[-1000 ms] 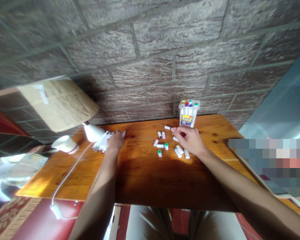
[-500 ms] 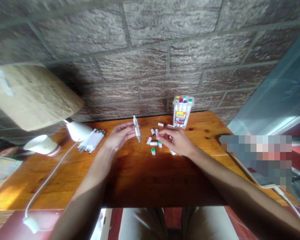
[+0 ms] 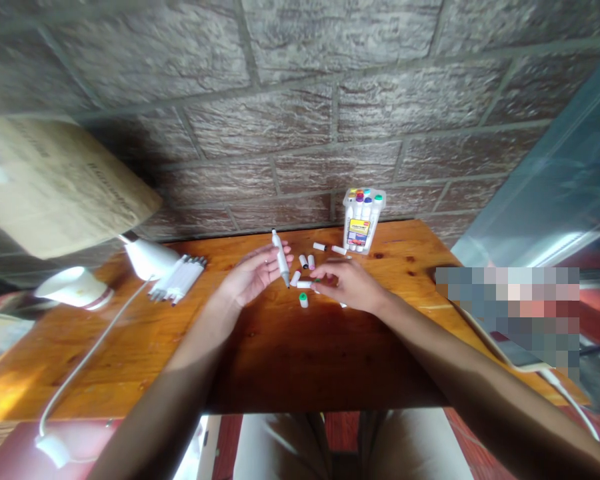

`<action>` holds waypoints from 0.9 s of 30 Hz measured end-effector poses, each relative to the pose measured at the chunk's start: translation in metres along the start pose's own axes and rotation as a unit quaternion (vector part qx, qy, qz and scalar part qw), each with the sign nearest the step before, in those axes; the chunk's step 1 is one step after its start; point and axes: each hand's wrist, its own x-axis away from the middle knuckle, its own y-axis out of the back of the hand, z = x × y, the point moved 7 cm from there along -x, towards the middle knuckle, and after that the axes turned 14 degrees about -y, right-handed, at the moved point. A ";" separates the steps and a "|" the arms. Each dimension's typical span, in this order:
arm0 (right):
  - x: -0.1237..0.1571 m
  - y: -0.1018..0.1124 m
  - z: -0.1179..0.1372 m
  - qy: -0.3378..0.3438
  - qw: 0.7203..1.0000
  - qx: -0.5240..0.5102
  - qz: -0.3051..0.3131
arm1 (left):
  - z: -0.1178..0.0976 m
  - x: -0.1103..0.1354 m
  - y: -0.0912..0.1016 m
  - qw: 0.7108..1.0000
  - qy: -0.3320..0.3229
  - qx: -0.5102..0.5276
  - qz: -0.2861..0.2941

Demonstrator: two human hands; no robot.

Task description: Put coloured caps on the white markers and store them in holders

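Note:
My left hand (image 3: 253,273) is closed around a white marker (image 3: 281,259), which it holds nearly upright above the table. Both of the marker's dark ends show bare, without caps. My right hand (image 3: 353,283) hovers low over a scatter of loose marker caps, its thumb and index finger apart and curved around a green-topped cap that is partly hidden. Just left of those fingers lie a white cap (image 3: 304,285) and another cap (image 3: 295,278). A green-topped cap (image 3: 303,300) stands closer to me. Two more caps, one of them a dark-ended cap (image 3: 303,262), lie behind.
A clear case of capped markers (image 3: 359,230) stands by the brick wall. On the left are a row of white markers (image 3: 179,279), a lamp (image 3: 147,259) with its cord, and a paper cup (image 3: 75,288). A blurred-out device (image 3: 505,360) lies at the right.
My left hand has moved slightly right, bringing the marker closer to the caps and turning it a little. My right hand has lowered, its fingertips now around the green-topped cap.

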 end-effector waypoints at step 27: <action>0.005 0.004 0.006 0.018 0.997 0.021 0.072 | -0.005 0.010 -0.020 0.990 -0.044 0.053 0.121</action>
